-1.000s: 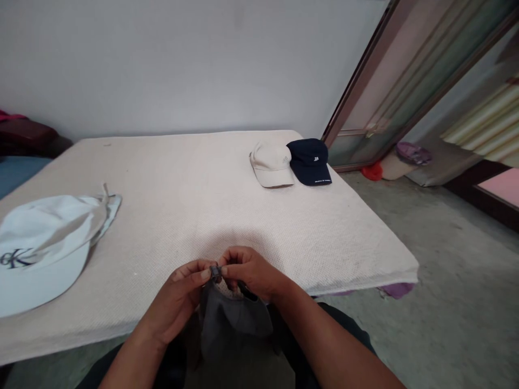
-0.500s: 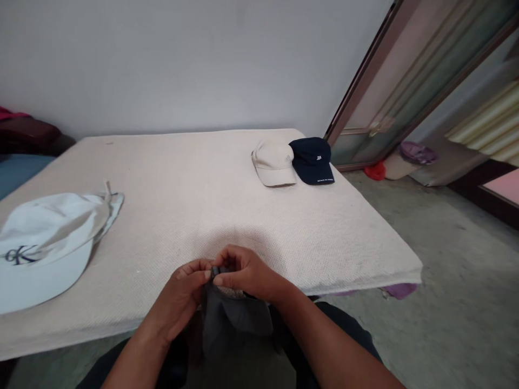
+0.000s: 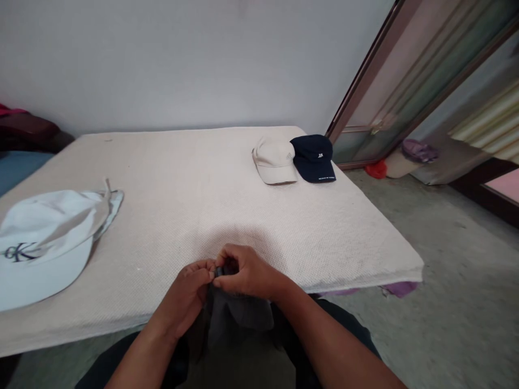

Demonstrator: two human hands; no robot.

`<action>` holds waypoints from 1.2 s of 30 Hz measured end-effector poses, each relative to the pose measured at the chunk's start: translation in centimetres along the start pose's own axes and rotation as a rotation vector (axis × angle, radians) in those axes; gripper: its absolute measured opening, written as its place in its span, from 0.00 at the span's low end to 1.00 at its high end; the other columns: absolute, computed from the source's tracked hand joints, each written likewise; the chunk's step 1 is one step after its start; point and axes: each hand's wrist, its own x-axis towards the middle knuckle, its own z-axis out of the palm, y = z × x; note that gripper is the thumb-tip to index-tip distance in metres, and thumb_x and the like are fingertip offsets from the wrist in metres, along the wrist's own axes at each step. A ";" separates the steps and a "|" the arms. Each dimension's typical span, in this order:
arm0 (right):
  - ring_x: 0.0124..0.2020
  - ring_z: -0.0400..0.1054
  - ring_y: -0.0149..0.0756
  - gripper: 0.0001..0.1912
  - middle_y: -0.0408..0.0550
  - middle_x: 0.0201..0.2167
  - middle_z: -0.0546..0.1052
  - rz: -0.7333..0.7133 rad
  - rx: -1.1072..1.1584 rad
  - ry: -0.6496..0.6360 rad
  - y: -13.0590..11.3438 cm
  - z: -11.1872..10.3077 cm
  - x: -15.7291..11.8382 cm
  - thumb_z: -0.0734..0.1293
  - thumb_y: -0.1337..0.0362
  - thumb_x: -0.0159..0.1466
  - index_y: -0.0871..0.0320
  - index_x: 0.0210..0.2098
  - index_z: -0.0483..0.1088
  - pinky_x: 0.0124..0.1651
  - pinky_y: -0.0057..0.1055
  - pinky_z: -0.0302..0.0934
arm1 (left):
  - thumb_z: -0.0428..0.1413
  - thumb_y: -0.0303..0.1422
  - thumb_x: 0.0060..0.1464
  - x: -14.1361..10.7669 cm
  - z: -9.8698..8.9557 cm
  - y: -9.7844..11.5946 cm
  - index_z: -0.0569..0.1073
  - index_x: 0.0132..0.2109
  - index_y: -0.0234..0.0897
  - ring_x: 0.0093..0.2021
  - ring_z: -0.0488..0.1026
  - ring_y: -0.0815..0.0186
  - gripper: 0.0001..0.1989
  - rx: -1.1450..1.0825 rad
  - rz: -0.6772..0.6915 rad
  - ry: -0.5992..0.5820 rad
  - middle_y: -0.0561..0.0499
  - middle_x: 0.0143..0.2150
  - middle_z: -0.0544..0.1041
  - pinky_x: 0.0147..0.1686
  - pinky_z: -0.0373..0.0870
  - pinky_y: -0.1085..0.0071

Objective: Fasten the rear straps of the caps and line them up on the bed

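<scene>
A dark grey cap (image 3: 243,312) hangs at the table's front edge, above my lap, its lower part lost in shadow. My left hand (image 3: 193,283) pinches one end of the cap's dark strap (image 3: 219,272) between thumb and fingers. Right against it, my right hand (image 3: 245,273) grips the same strap from the other side, fingers curled. The fingertips of both hands nearly touch, and they partly hide the strap and any fastener on it.
White caps (image 3: 48,232) lie overlapping at the table's left, the front one marked CK. A beige cap (image 3: 274,162) and a navy cap (image 3: 313,159) sit side by side at the back right. A pale cloth (image 3: 174,178) covers the table, which meets a wall (image 3: 182,59).
Both hands stay on the strap, with small finger shifts. The cap's opening, seen below the right hand before, is now narrower and more hidden. The view has shifted slightly.
</scene>
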 end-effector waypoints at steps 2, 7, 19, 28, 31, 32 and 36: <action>0.27 0.59 0.27 0.09 0.39 0.25 0.67 0.002 0.003 0.003 0.0 0.0 0.0 0.70 0.67 0.49 0.59 0.30 0.67 0.29 0.25 0.52 | 0.53 0.25 0.43 0.0 0.1 0.0 0.72 0.27 0.34 0.23 0.62 0.70 0.03 -0.008 0.004 -0.015 0.56 0.20 0.64 0.24 0.58 0.75; 0.27 0.59 0.28 0.09 0.39 0.25 0.68 0.022 0.106 0.002 0.3 0.0 -0.1 0.70 0.68 0.50 0.59 0.31 0.68 0.29 0.25 0.53 | 0.53 0.25 0.44 -0.2 -0.2 0.2 0.69 0.26 0.35 0.23 0.61 0.71 0.03 0.099 0.001 0.014 0.56 0.22 0.66 0.24 0.57 0.75; 0.24 0.63 0.25 0.12 0.40 0.25 0.69 -0.083 0.734 0.007 -0.7 -1.2 0.4 0.72 0.69 0.51 0.59 0.35 0.69 0.27 0.24 0.58 | 0.56 0.27 0.48 -0.6 2.2 3.2 0.72 0.28 0.36 0.27 0.68 0.68 0.03 0.246 0.207 0.033 0.52 0.26 0.74 0.26 0.62 0.75; 0.27 0.65 0.25 0.11 0.41 0.29 0.70 -0.495 0.669 0.218 -12.6 -5.5 -1.4 0.71 0.69 0.55 0.57 0.38 0.68 0.29 0.23 0.60 | 0.58 0.24 0.44 -4.2 10.2 13.6 0.73 0.27 0.36 0.28 0.72 0.66 0.03 0.370 0.616 -0.043 0.51 0.30 0.75 0.25 0.66 0.74; 0.28 0.65 0.25 0.11 0.41 0.30 0.69 -0.473 0.629 0.234 -12.1 -5.6 -1.4 0.71 0.68 0.55 0.57 0.37 0.68 0.30 0.23 0.60 | 0.58 0.25 0.44 -3.5 9.9 12.8 0.74 0.28 0.36 0.29 0.71 0.67 0.02 0.348 0.608 -0.036 0.52 0.30 0.75 0.28 0.67 0.74; 0.28 0.64 0.25 0.11 0.41 0.29 0.69 -0.439 0.619 0.235 -11.2 -5.5 -1.1 0.71 0.68 0.55 0.58 0.37 0.68 0.30 0.23 0.60 | 0.59 0.25 0.44 -2.8 9.4 11.8 0.74 0.27 0.36 0.30 0.71 0.68 0.02 0.313 0.593 -0.022 0.52 0.31 0.74 0.30 0.67 0.74; 0.26 0.63 0.26 0.10 0.39 0.25 0.68 -0.206 0.589 0.145 -6.1 -4.8 0.9 0.71 0.67 0.54 0.59 0.35 0.68 0.30 0.25 0.59 | 0.56 0.27 0.46 0.4 6.4 7.4 0.72 0.26 0.35 0.27 0.67 0.70 0.03 0.130 0.467 0.020 0.54 0.28 0.72 0.27 0.63 0.75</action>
